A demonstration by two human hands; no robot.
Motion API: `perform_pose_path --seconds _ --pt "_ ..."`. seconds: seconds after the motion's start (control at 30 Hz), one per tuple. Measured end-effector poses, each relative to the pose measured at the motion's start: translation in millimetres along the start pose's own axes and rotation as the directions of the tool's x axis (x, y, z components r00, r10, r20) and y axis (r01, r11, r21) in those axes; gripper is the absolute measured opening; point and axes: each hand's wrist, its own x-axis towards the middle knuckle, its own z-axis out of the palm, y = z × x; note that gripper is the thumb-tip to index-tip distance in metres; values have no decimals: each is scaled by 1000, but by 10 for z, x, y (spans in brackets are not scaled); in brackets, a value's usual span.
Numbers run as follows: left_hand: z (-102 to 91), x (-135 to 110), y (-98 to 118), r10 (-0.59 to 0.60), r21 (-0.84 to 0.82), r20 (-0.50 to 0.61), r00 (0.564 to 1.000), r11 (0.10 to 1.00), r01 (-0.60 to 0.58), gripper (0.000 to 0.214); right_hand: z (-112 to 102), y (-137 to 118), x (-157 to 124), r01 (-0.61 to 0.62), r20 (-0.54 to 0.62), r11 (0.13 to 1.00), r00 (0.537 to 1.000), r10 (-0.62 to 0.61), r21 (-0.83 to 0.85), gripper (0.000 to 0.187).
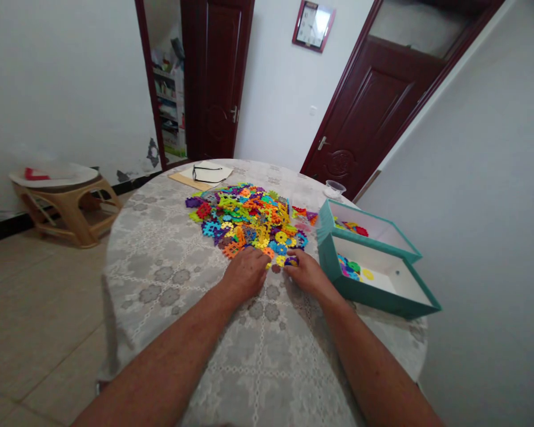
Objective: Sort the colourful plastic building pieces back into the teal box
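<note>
A heap of colourful plastic gear-shaped building pieces (253, 216) lies on the round table. At its near edge my left hand (247, 274) rests with its fingers curled in, close to yellow pieces; whatever is between its fingertips is hidden. My right hand (306, 273) is closed around a dark purple gear piece (291, 261), pinched between thumb and fingers. Between the two hands lie a yellow gear piece (280, 260) and a small brown piece (276, 268). Blue and yellow round pieces sit just beyond them.
Right of the heap stand two teal boxes, a near one (382, 303) and a far one (412, 252), each with some pieces inside. A clear plastic bowl (335, 188) is behind them. Black glasses (208, 174) lie on papers at the back left. A stool (71, 207) stands left.
</note>
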Motion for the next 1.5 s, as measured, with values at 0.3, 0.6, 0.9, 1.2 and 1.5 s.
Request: perform_pose_path --seconds 0.3,0.6,0.9,1.2,1.5 --pt "-9 2 -43 -35 -25 -4 999 999 35 23 34 -86 233 -70 32 995 997 73 -78 24" --pt "54 38 -117 -36 -25 -7 999 999 36 22 -126 -313 -76 133 -57 989 989 -137 -62 3" --pt "25 23 -140 -65 -28 -36 997 998 64 23 -999 100 -263 -42 -576 957 806 -137 -286 8" --pt "-2 17 -136 -98 -22 -24 995 995 98 22 -1012 294 -211 -36 -665 931 710 -233 -364 17" --pt "-121 31 -124 -185 -28 -182 966 983 183 25 -94 -367 -264 253 -47 948 963 -266 -191 16"
